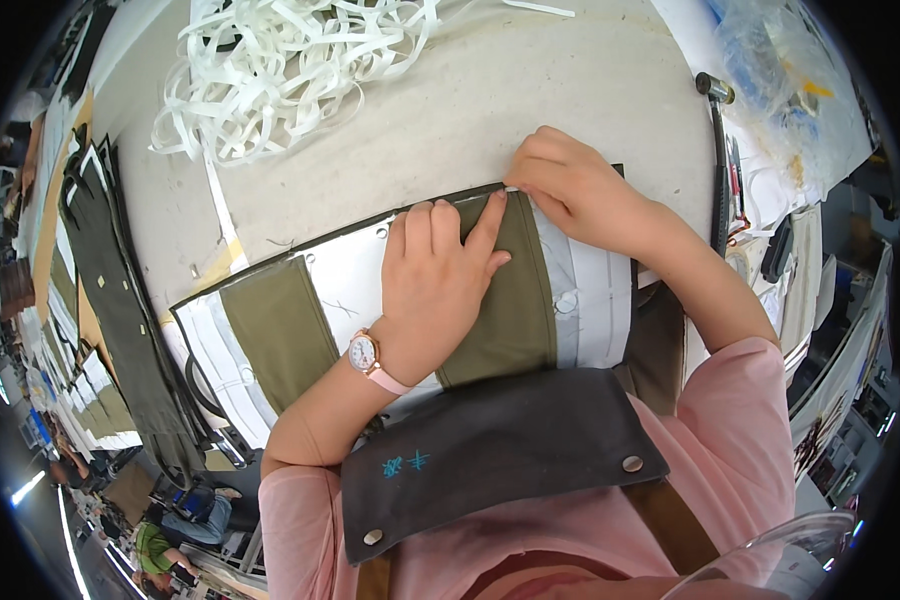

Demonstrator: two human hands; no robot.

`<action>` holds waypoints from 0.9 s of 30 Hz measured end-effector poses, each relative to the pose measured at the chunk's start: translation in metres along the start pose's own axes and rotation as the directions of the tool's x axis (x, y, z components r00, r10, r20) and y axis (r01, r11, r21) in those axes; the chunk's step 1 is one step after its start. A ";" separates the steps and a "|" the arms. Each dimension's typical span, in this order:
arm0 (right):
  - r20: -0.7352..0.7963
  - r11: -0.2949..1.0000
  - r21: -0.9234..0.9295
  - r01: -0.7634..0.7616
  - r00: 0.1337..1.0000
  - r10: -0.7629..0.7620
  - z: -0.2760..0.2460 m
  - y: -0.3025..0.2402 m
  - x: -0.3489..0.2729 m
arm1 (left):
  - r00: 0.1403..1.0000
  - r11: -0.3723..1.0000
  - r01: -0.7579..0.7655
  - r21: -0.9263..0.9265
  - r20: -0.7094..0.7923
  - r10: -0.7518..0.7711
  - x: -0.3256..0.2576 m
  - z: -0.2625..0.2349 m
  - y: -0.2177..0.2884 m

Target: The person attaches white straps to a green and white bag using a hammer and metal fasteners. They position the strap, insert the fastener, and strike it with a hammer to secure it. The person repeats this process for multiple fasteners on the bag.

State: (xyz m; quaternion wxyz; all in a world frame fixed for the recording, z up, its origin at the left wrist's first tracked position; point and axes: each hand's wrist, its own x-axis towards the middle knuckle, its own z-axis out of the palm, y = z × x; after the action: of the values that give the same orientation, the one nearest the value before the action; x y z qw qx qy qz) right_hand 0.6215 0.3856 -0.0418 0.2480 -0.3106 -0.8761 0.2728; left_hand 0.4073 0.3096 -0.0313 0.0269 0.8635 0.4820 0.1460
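A flat fabric panel (280, 330) of olive-green and white pieces lies on the grey worktable (530, 90). My left hand (440, 275), with a pink-strapped watch at the wrist, presses flat on an olive strip, its index finger reaching the panel's top edge. My right hand (570, 190) has its fingers curled at that same top edge, pinching a thin white strip where it meets the olive fabric. The two hands touch near the edge. A dark grey apron flap (490, 450) with snaps hangs over my chest.
A tangled heap of white tape strips (290, 60) lies at the table's far left. Dark green fabric pieces (120, 290) are stacked along the left edge. A black metal tool (718, 150) and clear plastic bags (780, 70) sit to the right.
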 end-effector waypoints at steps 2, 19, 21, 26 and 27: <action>0.118 0.977 -0.172 0.127 0.987 -0.107 -0.007 -0.001 0.000 | 1.000 1.000 0.005 -0.029 -0.013 -0.005 -0.003 -0.001 -0.003; 0.101 0.891 -0.411 0.192 0.981 -0.165 -0.004 -0.018 0.001 | 1.000 0.997 -0.006 -0.072 0.007 0.007 0.012 -0.003 0.007; 0.049 0.950 -0.309 0.056 0.998 -0.043 -0.005 -0.015 -0.005 | 0.995 0.990 -0.077 -0.115 -0.067 0.070 0.008 0.008 0.007; 0.001 0.970 -0.114 -0.214 0.977 0.215 -0.015 -0.010 -0.004 | 0.991 0.983 -0.069 -0.168 -0.128 0.048 0.010 0.017 0.007; 0.023 0.970 -0.130 -0.205 0.978 0.210 -0.016 -0.011 -0.001 | 0.993 0.980 -0.057 -0.193 -0.113 0.036 0.011 0.016 0.007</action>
State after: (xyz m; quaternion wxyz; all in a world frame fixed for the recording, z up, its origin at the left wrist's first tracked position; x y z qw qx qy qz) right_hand 0.6274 0.3832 -0.0230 0.1817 -0.4104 -0.8589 0.2466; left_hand 0.4229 0.3163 -0.0429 0.0817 0.8584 0.4459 0.2402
